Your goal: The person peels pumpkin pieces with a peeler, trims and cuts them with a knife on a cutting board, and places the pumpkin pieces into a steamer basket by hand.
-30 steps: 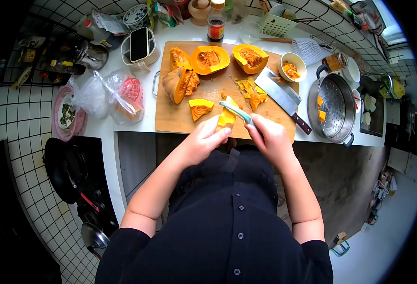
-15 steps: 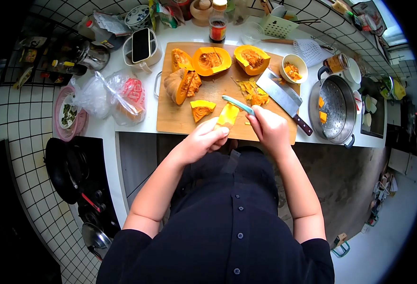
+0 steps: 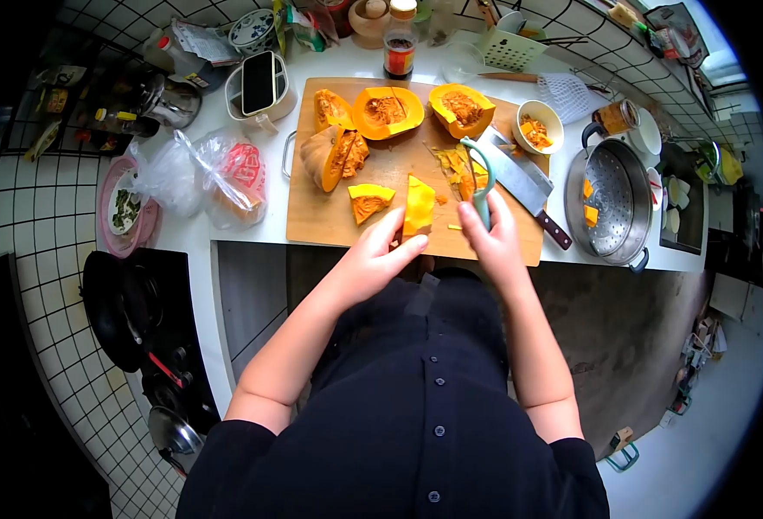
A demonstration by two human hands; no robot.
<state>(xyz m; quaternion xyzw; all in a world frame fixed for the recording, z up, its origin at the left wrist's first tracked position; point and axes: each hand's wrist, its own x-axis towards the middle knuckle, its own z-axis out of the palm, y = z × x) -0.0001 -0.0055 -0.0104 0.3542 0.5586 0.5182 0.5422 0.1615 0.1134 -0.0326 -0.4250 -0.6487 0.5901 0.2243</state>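
Note:
My left hand [image 3: 380, 259] grips a partly peeled pumpkin piece [image 3: 418, 208] by its lower end, over the front part of the wooden cutting board [image 3: 312, 227]. In my right hand [image 3: 492, 238] is a light green peeler [image 3: 483, 186], its head raised away from the piece. Beyond it lie orange peelings [image 3: 458, 169]. A small pumpkin wedge [image 3: 369, 201] rests left of the held piece. Larger pumpkin chunks [image 3: 319, 159] and two hollowed pumpkin pieces [image 3: 387, 111] sit along the back and left. The cleaver [image 3: 513, 169] lies on the right of the board.
A steamer pot [image 3: 608, 201] with several pumpkin pieces stands on the right, near a bowl [image 3: 537, 126] of scraps. Plastic bags [image 3: 226, 177] and a pink basket [image 3: 107, 221] are at left. A sauce bottle [image 3: 400, 43] stands behind the board; the stove [image 3: 174, 337] is lower left.
The peeler has come off the pumpkin piece and turned upright, moving right with my right hand. The piece in my left hand now stands more upright.

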